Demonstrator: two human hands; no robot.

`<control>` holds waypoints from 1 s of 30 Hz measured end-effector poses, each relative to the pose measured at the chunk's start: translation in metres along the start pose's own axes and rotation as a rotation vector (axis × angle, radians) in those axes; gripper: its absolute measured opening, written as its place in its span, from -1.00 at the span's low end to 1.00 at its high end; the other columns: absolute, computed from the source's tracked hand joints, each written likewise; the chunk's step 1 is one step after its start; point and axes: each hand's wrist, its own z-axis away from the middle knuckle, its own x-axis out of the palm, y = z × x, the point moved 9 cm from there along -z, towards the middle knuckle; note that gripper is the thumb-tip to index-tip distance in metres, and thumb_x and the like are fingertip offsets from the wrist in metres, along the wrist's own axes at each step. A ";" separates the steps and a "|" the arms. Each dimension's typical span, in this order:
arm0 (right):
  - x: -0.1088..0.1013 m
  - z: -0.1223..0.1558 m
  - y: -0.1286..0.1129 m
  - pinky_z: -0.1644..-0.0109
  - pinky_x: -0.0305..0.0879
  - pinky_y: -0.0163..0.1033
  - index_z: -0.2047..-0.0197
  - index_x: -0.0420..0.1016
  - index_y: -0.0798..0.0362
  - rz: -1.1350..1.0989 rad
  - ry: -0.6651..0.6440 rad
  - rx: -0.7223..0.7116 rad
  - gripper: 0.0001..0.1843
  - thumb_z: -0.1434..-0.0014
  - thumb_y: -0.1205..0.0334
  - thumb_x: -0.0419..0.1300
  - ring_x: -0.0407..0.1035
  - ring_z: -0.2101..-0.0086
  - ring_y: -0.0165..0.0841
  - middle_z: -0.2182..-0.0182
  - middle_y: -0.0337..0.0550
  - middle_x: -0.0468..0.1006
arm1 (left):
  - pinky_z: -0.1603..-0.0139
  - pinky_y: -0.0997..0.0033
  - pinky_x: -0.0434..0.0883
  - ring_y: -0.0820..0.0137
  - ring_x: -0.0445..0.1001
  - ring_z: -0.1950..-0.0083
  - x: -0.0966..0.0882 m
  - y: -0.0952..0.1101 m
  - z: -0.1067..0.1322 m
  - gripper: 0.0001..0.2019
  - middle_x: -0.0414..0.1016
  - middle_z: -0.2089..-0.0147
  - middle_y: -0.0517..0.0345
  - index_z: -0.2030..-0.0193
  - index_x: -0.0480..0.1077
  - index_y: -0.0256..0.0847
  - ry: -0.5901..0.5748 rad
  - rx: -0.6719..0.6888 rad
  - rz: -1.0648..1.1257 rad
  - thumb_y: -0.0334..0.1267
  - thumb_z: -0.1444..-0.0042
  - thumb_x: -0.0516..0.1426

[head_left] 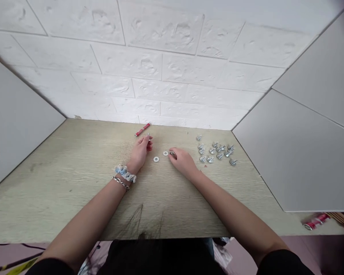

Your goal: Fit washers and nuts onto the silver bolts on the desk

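Note:
My left hand point(139, 153) is raised a little above the board, its fingers closed around a small bolt point(148, 135) whose shiny tip pokes up past the thumb. Most of that bolt is hidden by the fingers. Two flat round washers lie between my hands: one washer point(156, 159) nearer me, the other washer point(165, 153) right beside my right fingertips. My right hand point(183, 162) pinches a small metal piece point(172, 153), too small to make out its exact kind. Several bolts with washers on them point(219, 149) stand in a loose group to the right.
A red tube point(142, 130) lies behind my left hand near the white brick-pattern wall point(149, 84). Grey panels point(312, 152) close in both sides of the wooden board point(74, 183). Another red cylinder point(316, 221) rests at the front right corner.

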 end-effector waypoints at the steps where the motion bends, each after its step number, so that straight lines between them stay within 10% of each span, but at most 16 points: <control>1: -0.001 -0.002 0.000 -0.05 0.25 -0.23 -0.02 0.46 0.12 0.011 0.008 -0.007 -0.68 -0.26 0.28 0.01 0.41 0.03 -0.28 0.03 -0.04 0.55 | 0.49 0.64 0.22 0.67 0.26 0.55 0.002 0.001 0.001 -0.72 0.31 0.49 0.26 0.31 0.41 -0.33 -0.006 -0.002 -0.019 -0.09 -0.08 0.20; 17: 0.005 -0.003 -0.009 0.21 0.19 -0.25 0.00 0.47 -0.04 0.129 -0.087 -0.078 -0.62 -0.29 0.04 -0.05 0.38 0.05 -0.23 0.04 -0.13 0.54 | 0.62 0.62 0.23 0.61 0.30 0.52 0.036 -0.011 0.019 -0.63 0.38 0.41 0.23 0.24 0.44 -0.26 -0.318 -0.068 -0.239 -0.09 0.17 0.31; 30: 0.006 -0.003 -0.008 0.27 0.12 -0.26 0.02 0.48 -0.04 0.117 -0.142 -0.061 -0.63 -0.32 0.11 -0.09 0.38 0.09 -0.25 0.06 -0.12 0.54 | 0.59 0.60 0.20 0.62 0.24 0.60 0.044 -0.011 0.022 -0.75 0.33 0.59 0.27 0.31 0.41 -0.28 -0.392 0.024 -0.457 -0.11 -0.02 0.18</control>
